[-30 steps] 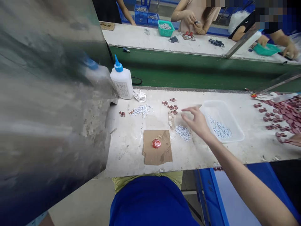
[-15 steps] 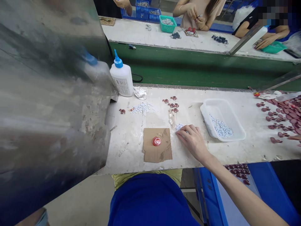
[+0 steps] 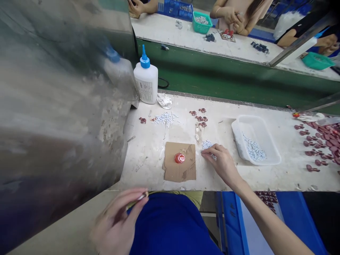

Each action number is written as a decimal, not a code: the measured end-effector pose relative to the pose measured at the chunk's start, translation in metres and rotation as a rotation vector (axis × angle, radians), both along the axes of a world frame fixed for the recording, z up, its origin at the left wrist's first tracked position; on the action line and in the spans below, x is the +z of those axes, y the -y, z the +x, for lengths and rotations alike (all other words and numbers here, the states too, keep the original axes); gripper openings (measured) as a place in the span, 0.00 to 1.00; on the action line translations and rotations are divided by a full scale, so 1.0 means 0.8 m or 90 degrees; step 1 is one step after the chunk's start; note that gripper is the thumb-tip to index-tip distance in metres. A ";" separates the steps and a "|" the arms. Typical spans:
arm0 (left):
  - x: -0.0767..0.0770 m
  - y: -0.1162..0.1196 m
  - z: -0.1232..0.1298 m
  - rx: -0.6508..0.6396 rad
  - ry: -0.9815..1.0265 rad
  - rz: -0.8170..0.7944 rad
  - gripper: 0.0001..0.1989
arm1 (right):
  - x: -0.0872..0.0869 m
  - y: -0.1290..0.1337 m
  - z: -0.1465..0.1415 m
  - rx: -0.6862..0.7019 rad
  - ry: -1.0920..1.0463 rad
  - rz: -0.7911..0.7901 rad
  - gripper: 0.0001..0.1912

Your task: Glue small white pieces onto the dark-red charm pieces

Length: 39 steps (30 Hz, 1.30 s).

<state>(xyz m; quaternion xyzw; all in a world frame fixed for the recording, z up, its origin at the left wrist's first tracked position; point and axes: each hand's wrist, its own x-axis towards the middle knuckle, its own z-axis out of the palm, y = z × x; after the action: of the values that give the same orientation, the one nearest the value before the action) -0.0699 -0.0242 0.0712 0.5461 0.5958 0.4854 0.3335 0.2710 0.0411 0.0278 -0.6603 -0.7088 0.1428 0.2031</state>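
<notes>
My left hand (image 3: 119, 219) is at the lower left, in front of the table edge, somewhat blurred. Its thumb and fingers pinch a small piece with a pale, brownish end, too unclear to name. My right hand (image 3: 221, 163) rests on the table with fingertips pressed together at a small pile of white-and-blue bits (image 3: 207, 144). Whether a bit is between those fingertips is hidden. Left of that hand lies a torn cardboard square (image 3: 172, 170), bearing a round, shiny red cap-like piece (image 3: 179, 158).
A white glue bottle (image 3: 146, 83) with blue nozzle stands by the metal panel (image 3: 79, 106). Loose white-blue bits (image 3: 165, 118) and small brown figures (image 3: 202, 119) lie behind the cardboard. A plastic tub (image 3: 275, 159) stands right, beyond it many reddish-brown pieces (image 3: 328, 136). Co-workers sit opposite.
My left hand has come into view at the lower left with a small piece pinched. My right hand stays at the small pile. The view has shifted slightly.
</notes>
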 end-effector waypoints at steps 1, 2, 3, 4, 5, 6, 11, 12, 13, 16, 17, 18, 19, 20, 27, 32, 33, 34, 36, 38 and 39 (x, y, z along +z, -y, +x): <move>-0.005 -0.008 0.005 -0.039 0.023 -0.027 0.03 | 0.002 -0.002 -0.002 0.004 -0.010 -0.004 0.14; -0.008 -0.017 0.011 -0.067 0.043 -0.058 0.03 | 0.005 -0.002 -0.004 0.008 -0.025 -0.007 0.14; -0.011 -0.025 0.017 -0.088 0.062 -0.084 0.02 | 0.008 -0.001 -0.008 0.012 -0.043 -0.011 0.14; -0.012 -0.031 0.022 -0.097 0.078 -0.103 0.01 | 0.011 0.000 -0.014 0.018 -0.064 -0.016 0.13; -0.013 -0.037 0.027 -0.098 0.094 -0.115 0.02 | 0.014 0.002 -0.020 0.023 -0.087 -0.022 0.13; -0.013 -0.041 0.032 -0.097 0.113 -0.123 0.02 | 0.017 0.005 -0.027 0.030 -0.111 -0.028 0.12; -0.013 -0.050 0.044 -0.104 0.218 -0.155 0.06 | 0.031 0.011 -0.062 0.068 -0.197 -0.042 0.08; -0.014 -0.051 0.045 -0.101 0.228 -0.156 0.07 | 0.032 0.011 -0.067 0.070 -0.207 -0.040 0.08; -0.014 -0.052 0.045 -0.098 0.233 -0.155 0.08 | 0.033 0.010 -0.070 0.069 -0.214 -0.037 0.08; -0.017 -0.054 0.043 -0.093 0.220 -0.154 0.08 | 0.032 0.007 -0.075 0.065 -0.222 -0.025 0.07; -0.018 -0.054 0.042 -0.094 0.207 -0.154 0.08 | 0.031 0.005 -0.075 0.068 -0.221 -0.022 0.07; -0.019 -0.054 0.042 -0.093 0.190 -0.152 0.08 | 0.030 0.004 -0.076 0.072 -0.219 -0.019 0.07; -0.020 -0.054 0.041 -0.092 0.172 -0.148 0.08 | 0.029 0.002 -0.076 0.078 -0.216 -0.015 0.07; -0.021 -0.055 0.040 -0.091 0.155 -0.143 0.08 | 0.029 0.001 -0.077 0.082 -0.213 -0.012 0.08; -0.030 -0.052 0.042 -0.098 0.142 -0.151 0.06 | 0.025 -0.002 -0.082 0.088 -0.198 -0.006 0.09; -0.028 -0.049 0.048 -0.113 0.132 -0.157 0.08 | 0.027 -0.001 -0.083 0.073 -0.238 -0.003 0.08; -0.026 -0.049 0.049 -0.116 0.126 -0.153 0.07 | 0.030 0.001 -0.084 0.071 -0.254 -0.002 0.07; -0.023 -0.049 0.051 -0.116 0.121 -0.149 0.07 | 0.035 0.003 -0.086 0.069 -0.272 -0.003 0.06; -0.016 -0.048 0.054 -0.122 0.116 -0.142 0.05 | 0.048 0.010 -0.092 0.069 -0.309 -0.008 0.05; -0.009 -0.047 0.057 -0.131 0.120 -0.139 0.07 | 0.064 0.019 -0.100 0.073 -0.357 -0.015 0.04; -0.005 -0.046 0.058 -0.136 0.122 -0.137 0.07 | 0.072 0.023 -0.105 0.078 -0.391 -0.020 0.04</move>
<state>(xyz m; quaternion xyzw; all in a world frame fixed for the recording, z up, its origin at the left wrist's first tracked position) -0.0235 0.0127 0.0672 0.5185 0.5485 0.4306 0.4950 0.1871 0.0228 0.0854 -0.5458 -0.6504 0.3583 0.3883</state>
